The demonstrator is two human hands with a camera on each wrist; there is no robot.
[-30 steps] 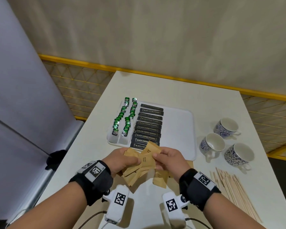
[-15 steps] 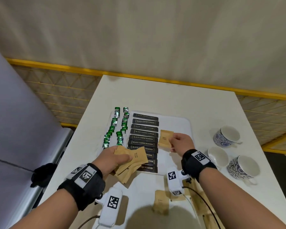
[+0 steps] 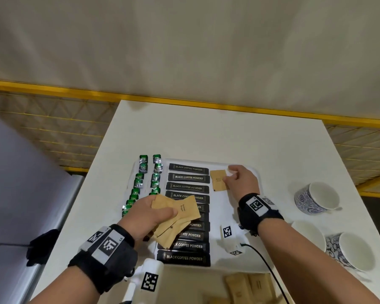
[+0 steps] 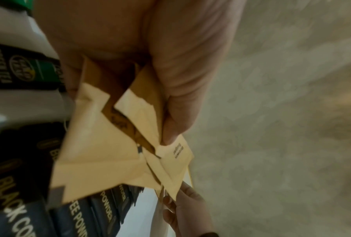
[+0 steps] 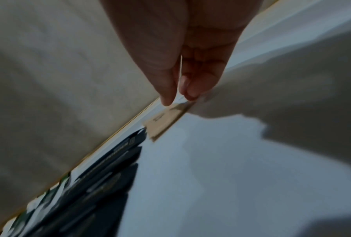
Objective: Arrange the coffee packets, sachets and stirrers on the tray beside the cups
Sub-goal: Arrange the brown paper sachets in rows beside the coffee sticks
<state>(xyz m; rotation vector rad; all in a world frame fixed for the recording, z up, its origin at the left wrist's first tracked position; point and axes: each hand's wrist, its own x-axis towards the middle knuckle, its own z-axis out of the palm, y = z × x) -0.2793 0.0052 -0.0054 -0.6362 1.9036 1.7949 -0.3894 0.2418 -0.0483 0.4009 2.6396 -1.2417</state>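
Note:
My left hand (image 3: 162,213) grips a fan of several brown sugar sachets (image 3: 180,218) above the near half of the white tray (image 3: 222,209); the left wrist view shows its thumb (image 4: 176,89) pressed on the sachets (image 4: 101,152). My right hand (image 3: 230,177) pinches the right edge of one brown sugar sachet (image 3: 218,180) lying flat at the tray's far end. In the right wrist view, thumb and fingertip (image 5: 166,99) sit on that sachet (image 5: 164,121). A column of black coffee packets (image 3: 188,178) and two columns of green sachets (image 3: 143,163) fill the tray's left side.
Three blue-patterned cups (image 3: 316,198) (image 3: 308,235) (image 3: 353,251) stand right of the tray. More brown sachets (image 3: 250,286) lie on the white table (image 3: 206,132) near its front edge. A yellow rail (image 3: 184,102) runs behind the table. A grey panel (image 3: 20,194) stands left.
My right hand drew one brown sachet from the bundle, carried it forward and laid it at the tray's far end beside the black packets. The left hand kept the remaining sachets.

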